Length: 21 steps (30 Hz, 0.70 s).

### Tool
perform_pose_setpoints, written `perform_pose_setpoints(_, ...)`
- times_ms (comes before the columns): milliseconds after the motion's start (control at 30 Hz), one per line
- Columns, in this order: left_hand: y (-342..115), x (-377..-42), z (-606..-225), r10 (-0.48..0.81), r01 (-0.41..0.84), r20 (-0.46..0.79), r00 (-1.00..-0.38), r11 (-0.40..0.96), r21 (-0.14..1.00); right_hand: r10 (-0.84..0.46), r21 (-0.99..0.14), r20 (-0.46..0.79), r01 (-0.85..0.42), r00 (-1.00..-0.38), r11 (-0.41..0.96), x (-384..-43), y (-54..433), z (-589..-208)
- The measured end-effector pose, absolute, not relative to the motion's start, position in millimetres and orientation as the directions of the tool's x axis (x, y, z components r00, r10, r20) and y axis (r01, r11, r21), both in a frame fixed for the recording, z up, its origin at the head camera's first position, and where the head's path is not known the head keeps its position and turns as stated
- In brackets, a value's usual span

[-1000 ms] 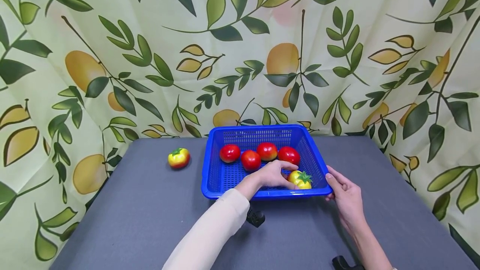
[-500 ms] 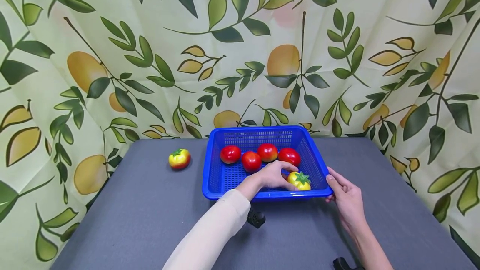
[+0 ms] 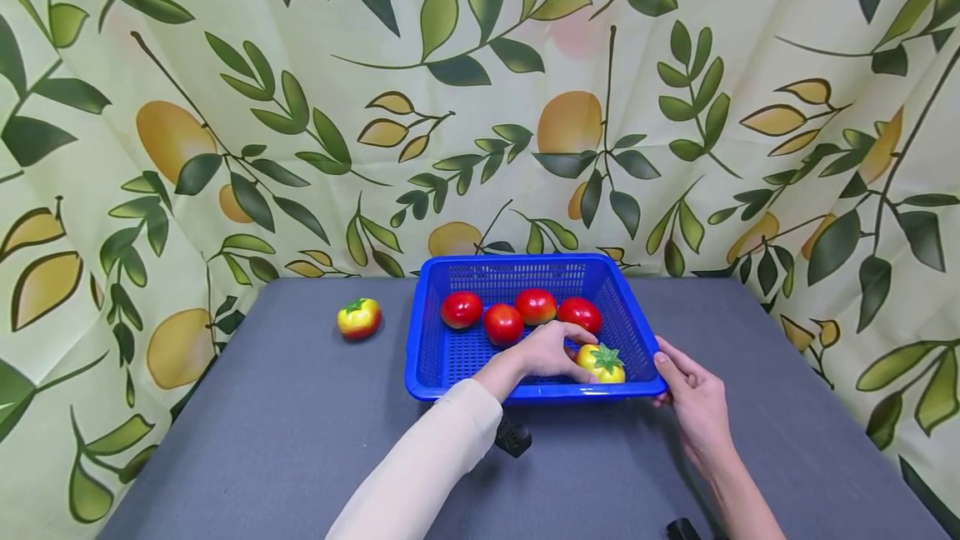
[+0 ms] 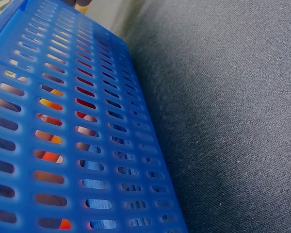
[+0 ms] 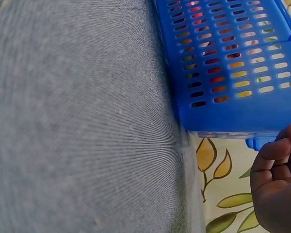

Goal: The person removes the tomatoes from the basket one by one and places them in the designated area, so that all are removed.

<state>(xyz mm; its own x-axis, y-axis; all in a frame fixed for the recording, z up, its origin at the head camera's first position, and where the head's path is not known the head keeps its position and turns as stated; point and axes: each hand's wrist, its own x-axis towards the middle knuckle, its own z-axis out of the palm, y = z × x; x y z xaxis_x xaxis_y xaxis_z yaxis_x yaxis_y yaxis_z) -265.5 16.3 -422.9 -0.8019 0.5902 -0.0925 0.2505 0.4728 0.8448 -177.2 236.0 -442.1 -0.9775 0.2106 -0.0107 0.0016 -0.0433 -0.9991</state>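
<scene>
My left hand (image 3: 538, 351) reaches over the near rim of a blue plastic basket (image 3: 495, 392) and holds a yellow tomato (image 3: 602, 365) with a green leafy top, thumb and fingers around its left side. The tomato sits in the basket's near right corner. At that corner, my right hand (image 3: 693, 398) grips the rim, thumb on top. Its curled fingers (image 5: 276, 158) show beside the basket end (image 5: 218, 116) in the right wrist view. Through the slotted basket wall (image 4: 82, 126), the left wrist view gives only glimpses of red and orange; the left hand is mostly hidden there.
Several red tomatoes (image 3: 503, 324) lie toward the back of the basket. A yellow-and-red tomato (image 3: 359, 319) rests on the grey table (image 3: 300, 423), left of the basket. A leaf-print curtain (image 3: 480, 107) hangs close behind. Black wrist cameras (image 3: 513, 437) sit under the forearms.
</scene>
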Motion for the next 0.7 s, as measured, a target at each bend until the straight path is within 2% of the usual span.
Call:
perform_pose_setpoints(233,15.4,-265.7,-423.3,0.613,0.292,-0.059,-0.788,0.456,0.841,0.205,-0.999,-0.014,0.004,-0.979,-0.051,-177.3,234.4,-441.4)
perform_pose_setpoints(700,16.8,-267.3,-424.0,0.595,0.303,-0.059,-0.802,0.489,0.818,0.211,-0.999,-0.025,0.014,-0.977,-0.051,-178.3,236.0,-439.4)
